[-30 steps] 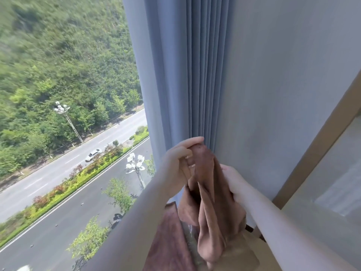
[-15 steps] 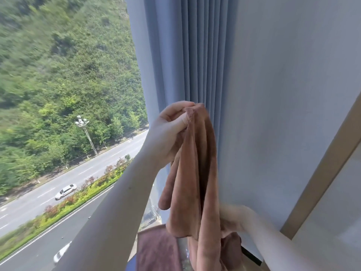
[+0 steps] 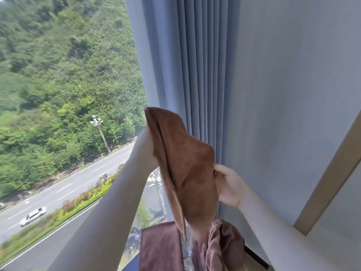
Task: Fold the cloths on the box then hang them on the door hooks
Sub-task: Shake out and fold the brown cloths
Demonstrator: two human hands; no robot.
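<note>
- Right hand (image 3: 229,187) pinched the right edge of the brown cloth (image 3: 187,173) between thumb and fingers, thumb tip showing at the hem; likely holding that side out so the cloth could be spread for a fold.
- Left hand (image 3: 149,145) was raised higher and mostly hidden behind the cloth; it carried the top corner, but how its fingers lay I could not tell.
- Cloth hung in the air between the two hands, stretched on a slant from the upper left corner down to the right-hand pinch, its lower end drooping in a loose point below both grips.
- Below the drooping end lay two more cloths: a flat one (image 3: 160,249) at left and a crumpled one (image 3: 220,247) at right, the held cloth's tip just above them. Their support was barely visible.
- Behind stood the blue curtain (image 3: 195,75) and a grey wall (image 3: 293,94); window (image 3: 68,94) at left showed trees and a road.
- No door hooks in view; judged the folding step not yet done.
</note>
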